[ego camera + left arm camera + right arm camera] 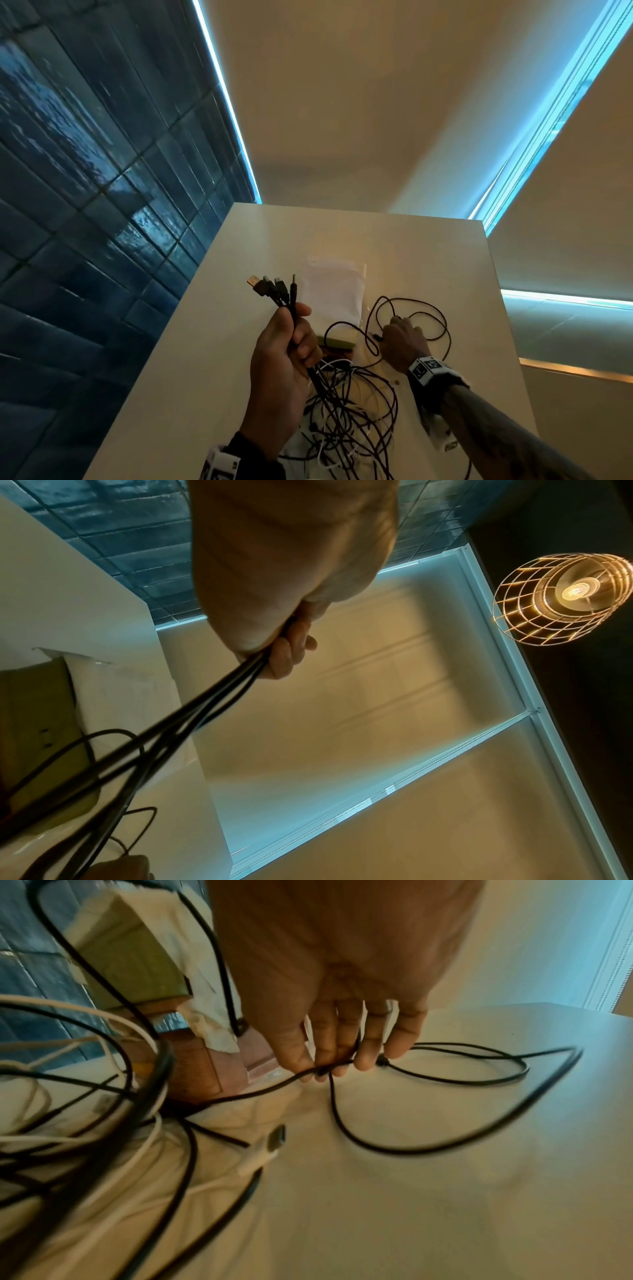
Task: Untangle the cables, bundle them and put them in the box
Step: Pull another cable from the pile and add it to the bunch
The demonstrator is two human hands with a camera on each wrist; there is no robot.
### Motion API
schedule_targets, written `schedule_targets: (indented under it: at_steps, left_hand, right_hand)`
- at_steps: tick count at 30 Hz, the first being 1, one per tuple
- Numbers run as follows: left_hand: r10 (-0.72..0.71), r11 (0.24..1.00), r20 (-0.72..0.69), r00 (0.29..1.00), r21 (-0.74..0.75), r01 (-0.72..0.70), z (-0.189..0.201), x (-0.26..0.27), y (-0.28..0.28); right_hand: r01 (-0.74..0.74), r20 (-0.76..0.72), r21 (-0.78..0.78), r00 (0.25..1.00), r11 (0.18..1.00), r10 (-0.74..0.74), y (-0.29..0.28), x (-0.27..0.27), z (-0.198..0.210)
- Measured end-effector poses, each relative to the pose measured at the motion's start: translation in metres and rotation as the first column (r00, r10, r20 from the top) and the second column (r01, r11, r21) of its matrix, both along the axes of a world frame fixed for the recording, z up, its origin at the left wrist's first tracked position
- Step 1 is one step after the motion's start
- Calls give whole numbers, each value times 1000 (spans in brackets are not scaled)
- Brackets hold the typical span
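**Left fist holds cable ends up, right fingertips on a black loop**

Far left in the head view: blue tiled wall (85, 171), with a lit strip along its top edge. White table (212, 359) runs from the bottom edge up toward the middle.

Left hand (284, 370) is raised above the table, fingers and thumb curled tight round a bunch of black cables (325, 387). Plug ends (270, 289) fan out above the fist: one gold-coloured flat plug, several small black ones, one thin barrel type. Left wrist view shows the same grip from below, left hand (274, 588) closed on three or four black leads that drop down and left, blurred.

Below the fist the leads fall into a tangled pile (346, 431) of black and white cables on the table near the bottom edge. A white cable plug (260, 1156) lies flat on the table at the pile's edge.

Behind the hands sits the box (337, 341), green-sided and draped with white paper or plastic (334, 294); in the right wrist view the box (130, 958) has a brown part under the green. A black lead arcs over it. Cannot tell if any cable is inside.

Right hand (402, 342) is low at the table, fingers nearly straight, pointing down. Fingertips (325, 1069) touch or lightly pinch a thin black cable loop (445, 1139) lying on the table; blur hides the exact grip. The loop spreads out right of the hand.

Upper right of the left wrist view: lit wire-cage pendant lamp (561, 596).
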State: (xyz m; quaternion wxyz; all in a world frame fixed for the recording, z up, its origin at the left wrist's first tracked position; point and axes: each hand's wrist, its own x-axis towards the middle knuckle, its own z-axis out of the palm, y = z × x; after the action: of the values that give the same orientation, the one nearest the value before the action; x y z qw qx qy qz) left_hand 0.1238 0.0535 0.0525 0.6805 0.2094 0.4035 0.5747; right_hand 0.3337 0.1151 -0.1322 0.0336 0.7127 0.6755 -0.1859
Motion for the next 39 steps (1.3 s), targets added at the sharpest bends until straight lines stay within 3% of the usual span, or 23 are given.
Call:
schedule_targets:
  at_steps: [4, 7, 11, 14, 17, 19, 22, 24, 26, 30, 32, 34, 35, 37, 39]
  left_hand:
    - [-13, 1000, -3, 1000, 17, 13, 2, -1, -2]
    - [-26, 999, 15, 1000, 36, 25, 5, 1, -3]
    - [-55, 996, 2, 998, 75, 55, 11, 7, -5]
    - [-73, 991, -64, 995, 111, 80, 15, 14, -7]
    - [-86, 983, -209, 974, 141, 117, 19, 22, -7]
    - [-108, 976, -353, 929, 142, 167, 20, 28, -6]
    - [-110, 970, -542, 833, 123, 208, 19, 37, 0]
    - [-111, 964, -610, 784, 125, 234, 18, 44, 4]
    - [-107, 958, -645, 757, 137, 253, 17, 49, 5]
    - [-95, 957, -612, 785, 160, 241, 17, 50, 1]
    - [-80, 969, -564, 822, 150, 198, 17, 44, -1]
    - [-38, 980, -527, 849, 145, 134, 16, 36, 1]
    - [-14, 983, -510, 860, 150, 104, 16, 32, 3]
    - [-1, 984, -490, 872, 153, 87, 16, 28, 4]
    - [-30, 978, -505, 863, 164, 130, 16, 29, 1]
  right_hand:
    - [-41, -54, 147, 997, 988, 50, -12, 7, 16]
    - [86, -292, 285, 956, 955, 1, -18, 14, 37]
    - [332, -673, 242, 734, 912, -89, -25, 18, 72]
    - [446, -855, 123, 501, 887, -133, -33, 13, 101]
    - [462, -959, 74, 277, 884, -64, -40, 8, 132]
    - [455, -984, 65, 180, 888, -20, -44, 2, 148]
    - [436, -993, 70, 120, 897, 19, -51, -9, 168]
    - [409, -988, 105, 148, 906, 48, -55, -18, 178]
    - [375, -971, 164, 227, 912, 81, -58, -27, 186]
    - [357, -932, 253, 340, 900, 127, -62, -39, 190]
    - [284, -838, 359, 518, 889, 173, -64, -37, 187]
    - [64, -563, 470, 790, 881, 243, -65, -32, 182]
    - [-63, -398, 483, 872, 873, 284, -68, -31, 181]
    - [-171, -260, 522, 901, 835, 347, -71, -32, 176]
    - [-115, -321, 593, 874, 797, 365, -73, -36, 179]
